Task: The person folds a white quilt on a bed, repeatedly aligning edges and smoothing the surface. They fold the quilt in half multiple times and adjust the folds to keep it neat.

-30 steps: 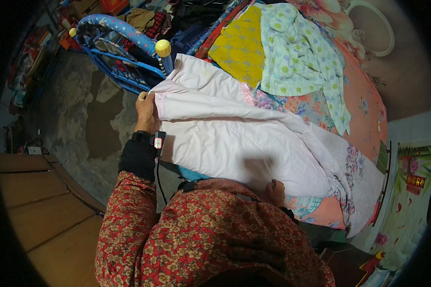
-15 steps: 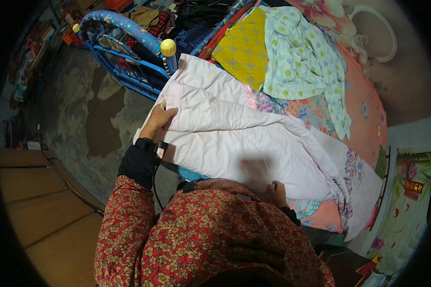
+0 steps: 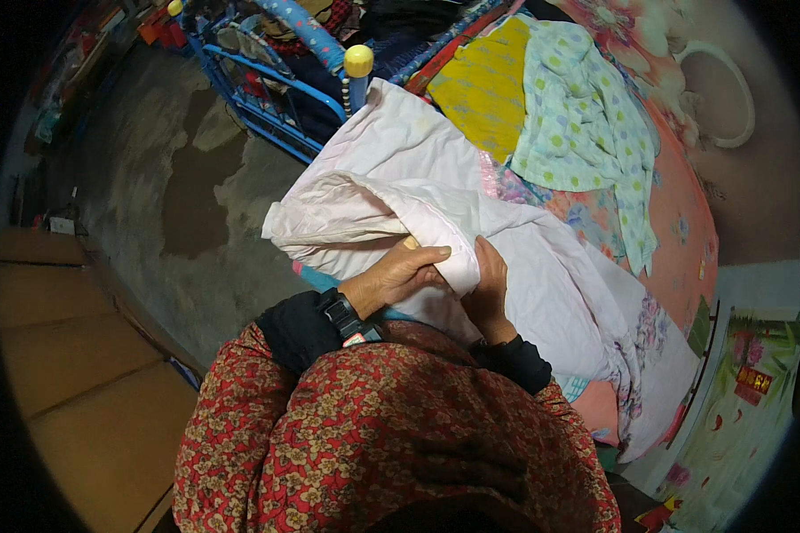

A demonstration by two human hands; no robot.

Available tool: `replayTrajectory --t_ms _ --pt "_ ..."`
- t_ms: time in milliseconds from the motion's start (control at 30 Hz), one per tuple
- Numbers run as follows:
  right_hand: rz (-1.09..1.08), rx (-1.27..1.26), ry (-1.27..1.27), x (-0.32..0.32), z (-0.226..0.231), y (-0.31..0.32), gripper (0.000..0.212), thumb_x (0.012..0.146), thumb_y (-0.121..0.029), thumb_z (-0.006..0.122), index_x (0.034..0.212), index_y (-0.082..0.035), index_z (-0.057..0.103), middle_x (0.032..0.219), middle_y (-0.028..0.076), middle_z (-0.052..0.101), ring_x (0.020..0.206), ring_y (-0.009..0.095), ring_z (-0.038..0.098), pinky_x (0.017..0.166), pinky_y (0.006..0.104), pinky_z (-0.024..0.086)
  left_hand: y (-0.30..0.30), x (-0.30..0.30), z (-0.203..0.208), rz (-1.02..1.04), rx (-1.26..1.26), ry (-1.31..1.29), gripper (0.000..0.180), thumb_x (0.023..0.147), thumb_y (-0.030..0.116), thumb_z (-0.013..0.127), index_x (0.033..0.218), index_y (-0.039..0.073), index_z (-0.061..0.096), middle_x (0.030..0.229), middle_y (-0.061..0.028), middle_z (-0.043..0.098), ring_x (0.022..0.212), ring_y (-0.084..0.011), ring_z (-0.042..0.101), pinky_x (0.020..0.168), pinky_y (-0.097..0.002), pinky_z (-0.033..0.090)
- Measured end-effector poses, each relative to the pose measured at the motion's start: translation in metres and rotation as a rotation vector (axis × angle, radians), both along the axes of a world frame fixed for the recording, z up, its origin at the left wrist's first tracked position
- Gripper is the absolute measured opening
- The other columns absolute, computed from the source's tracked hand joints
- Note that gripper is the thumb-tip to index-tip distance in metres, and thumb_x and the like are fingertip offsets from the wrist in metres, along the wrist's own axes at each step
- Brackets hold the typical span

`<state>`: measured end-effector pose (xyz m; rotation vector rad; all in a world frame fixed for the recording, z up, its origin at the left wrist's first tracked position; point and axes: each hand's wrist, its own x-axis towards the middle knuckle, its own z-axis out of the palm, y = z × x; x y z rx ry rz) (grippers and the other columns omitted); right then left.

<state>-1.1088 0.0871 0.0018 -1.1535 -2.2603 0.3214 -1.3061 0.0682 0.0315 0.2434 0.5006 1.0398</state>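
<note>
A white quilt [image 3: 542,293] with a floral underside lies spread over the bed in front of me. My left hand [image 3: 398,274] pinches its near edge between thumb and fingers, and a fold of cloth is lifted there. Close by on the right, my right hand [image 3: 487,289] is closed on the same edge, its fingers partly hidden by the cloth. The two hands are a short way apart near my waist. Between the raised fold and the layer under it, a dark gap shows left of my hands.
Beyond the quilt lie a mustard-yellow cloth [image 3: 482,84] and a pale polka-dot garment [image 3: 573,115] on a peach floral bedsheet [image 3: 680,231]. A blue metal crib frame [image 3: 280,84] with yellow knobs stands at far left. Wooden cabinets [image 3: 71,355] are at near left.
My left hand has brought the quilt's left edge right and toward me, folding it up. My right hand has risen to grip the edge beside it. The view has shifted slightly.
</note>
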Motion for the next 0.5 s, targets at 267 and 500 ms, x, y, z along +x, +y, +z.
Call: replayTrajectory --t_ms 267,500 --pt "-0.11 -0.079 0.19 0.013 0.018 0.008 0.047 0.063 0.01 0.04 0.103 -0.004 0.06 0.101 0.014 0.062 0.096 0.032 0.055 0.088 0.0377 0.042 -0.024 -0.096 0.017 -0.135 0.38 0.493 0.034 0.086 0.031 0.06 0.101 0.0 0.059 0.096 -0.0108 0.065 0.084 -0.0138 0.062 0.074 -0.0243 0.049" --pt "-0.033 -0.133 0.192 0.006 0.052 0.011 0.047 0.062 0.01 0.038 0.102 -0.003 0.06 0.099 0.015 0.062 0.096 0.033 0.055 0.088 0.0373 0.041 0.017 -0.163 -0.012 0.33 0.994 1.743 0.05 0.079 0.019 0.063 0.125 0.006 0.049 0.115 -0.0087 0.054 0.099 -0.0227 0.055 0.085 -0.0329 0.047"
